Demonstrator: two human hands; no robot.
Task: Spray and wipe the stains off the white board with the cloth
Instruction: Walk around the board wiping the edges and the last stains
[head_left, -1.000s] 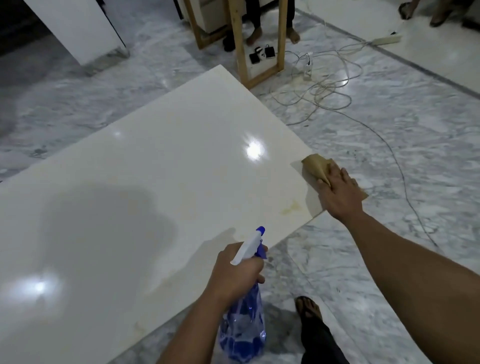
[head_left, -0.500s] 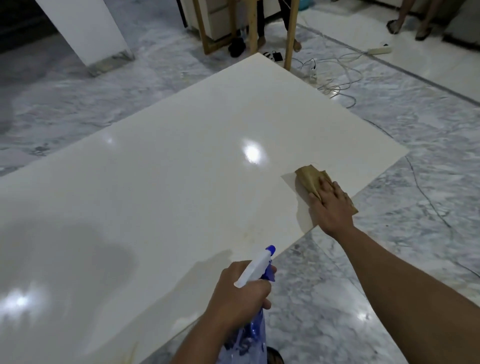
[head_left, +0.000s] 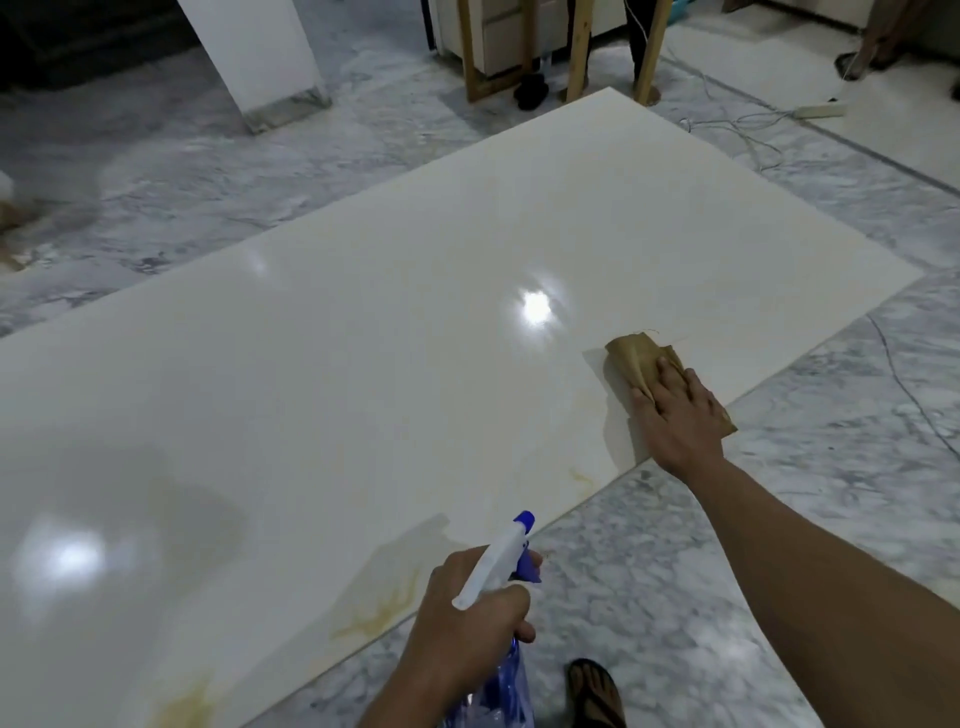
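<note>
Marble floor (head_left: 727, 597), stained white board (head_left: 363, 364), right hand (head_left: 675, 415) flat on cloth (head_left: 636, 358), left hand (head_left: 467, 629) gripping spray bottle (head_left: 498, 561) (no readable label)

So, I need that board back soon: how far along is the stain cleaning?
Partly done. The white board looks clean across its far half. In hand: the right hand presses the cloth flat near the near edge, and the left hand holds the spray bottle. Left: yellow stains along that edge, a small one, a larger one and another.
</note>
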